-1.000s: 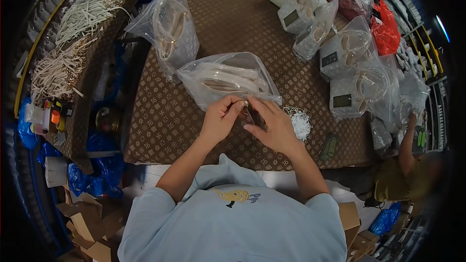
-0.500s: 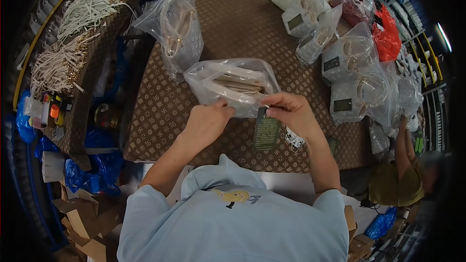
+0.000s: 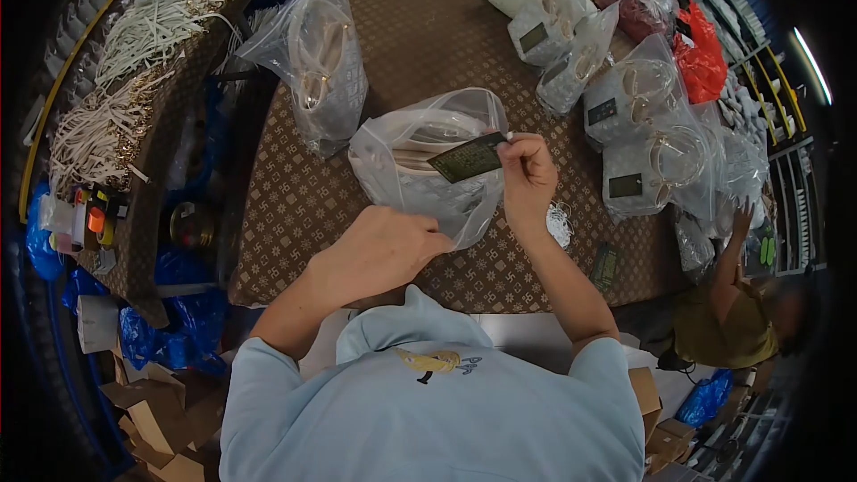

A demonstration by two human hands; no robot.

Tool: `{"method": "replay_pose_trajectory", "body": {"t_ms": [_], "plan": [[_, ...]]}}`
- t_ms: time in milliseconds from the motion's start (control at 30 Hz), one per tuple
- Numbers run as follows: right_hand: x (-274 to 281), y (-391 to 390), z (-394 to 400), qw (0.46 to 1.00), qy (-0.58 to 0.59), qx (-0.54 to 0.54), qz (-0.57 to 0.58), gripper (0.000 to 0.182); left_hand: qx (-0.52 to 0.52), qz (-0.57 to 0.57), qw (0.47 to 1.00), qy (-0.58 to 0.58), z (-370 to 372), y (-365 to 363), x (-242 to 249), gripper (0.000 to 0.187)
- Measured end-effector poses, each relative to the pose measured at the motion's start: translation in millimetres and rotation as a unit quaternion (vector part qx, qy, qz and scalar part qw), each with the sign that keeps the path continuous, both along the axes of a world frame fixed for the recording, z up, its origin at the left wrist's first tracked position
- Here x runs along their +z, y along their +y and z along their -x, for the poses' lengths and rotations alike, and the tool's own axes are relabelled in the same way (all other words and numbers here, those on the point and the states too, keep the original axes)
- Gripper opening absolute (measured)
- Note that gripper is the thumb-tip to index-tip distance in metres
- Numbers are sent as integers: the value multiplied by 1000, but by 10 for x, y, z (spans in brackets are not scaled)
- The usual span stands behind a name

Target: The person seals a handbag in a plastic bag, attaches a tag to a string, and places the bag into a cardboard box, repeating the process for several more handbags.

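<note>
- At far L, bundles of cream straps w/ gold-coloured bits, heaped on side bench; small orange item among other bits at near end
- Below that, blue plastic + open cardboard boxes on the floor
- In the middle, table w/ brown patterned cover
- Near table's L edge, bagged handbag; stands upright in clear plastic, handles up
- Rests L hand at near edge of clear bag, fingers bent + tips partly hidden; can't tell if gripping the plastic or just touching
- Just beyond, same bag on table, mouth wide, w/ pale handbag inside, cream handles showing thru opening
- Over R part of bag's mouth, dark green hang tag, tilted, overlapping handles in view; can't tell if touching them
- Pinches tag's upper R corner w/ R hand, thumb + fingers closed, beside bag's R edge
- Just R of R wrist, tangle of white strings on cover
- Then 2nd green tag, flat near table's front edge
- Along R side, several bagged handbags, clear plastic, some w/ dark tags on fronts
- Behind these, red plastic bag
- At far R, another person's hand, arm raised, olive top; can't tell if holding anything
</note>
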State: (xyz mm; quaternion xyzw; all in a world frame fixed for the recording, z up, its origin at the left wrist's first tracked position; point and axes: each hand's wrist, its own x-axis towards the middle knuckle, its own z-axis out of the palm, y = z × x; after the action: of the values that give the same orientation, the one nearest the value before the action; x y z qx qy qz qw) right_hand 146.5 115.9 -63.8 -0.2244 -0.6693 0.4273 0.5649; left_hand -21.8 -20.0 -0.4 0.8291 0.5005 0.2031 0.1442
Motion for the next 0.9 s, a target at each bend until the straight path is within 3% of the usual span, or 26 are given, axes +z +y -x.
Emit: {"method": "replay_pose_trajectory", "body": {"t_ms": [67,133,167,233,333,500,567,667,733,767,833,867,900], "plan": [[37,43,-27,999,5,41,-4,9,-10,-18,999,-25,6,32,25,9],[179,107,-169,980,-164,81,-73,12,7,-39,999,-25,30,76,66,9],[292,77,-228,981,-164,78,-72,12,4,-39,999,-24,44,95,86,9],[666,-24,-310,937,-342,-11,-66,22,31,-60,998,2,77,133,121,19],[895,47,-511,952,-286,-88,-71,27,39,-91,994,-49,102,166,136,13],[840,156,-662,909,-347,-104,-205,24,45,-105,993,-40,111,206,177,17],[585,245,-762,937,-348,29,-5,20,41,-120,991,-36,111,227,195,18],[706,211,-762,947,-319,-24,-43,17,72,-128,988,-46,133,232,311,21],[706,262,-811,951,-305,-28,-34,15,241,-187,952,-23,218,255,542,26],[708,283,-835,955,-295,-31,-26,13,240,-189,952,-22,321,326,556,26],[695,275,-855,961,-276,-24,19,12,280,-312,900,121,637,497,542,27],[690,274,-858,964,-257,-18,67,11,281,-314,899,121,786,553,489,27],[689,284,-860,964,-256,-19,63,11,246,-232,937,91,931,615,420,26]]}}
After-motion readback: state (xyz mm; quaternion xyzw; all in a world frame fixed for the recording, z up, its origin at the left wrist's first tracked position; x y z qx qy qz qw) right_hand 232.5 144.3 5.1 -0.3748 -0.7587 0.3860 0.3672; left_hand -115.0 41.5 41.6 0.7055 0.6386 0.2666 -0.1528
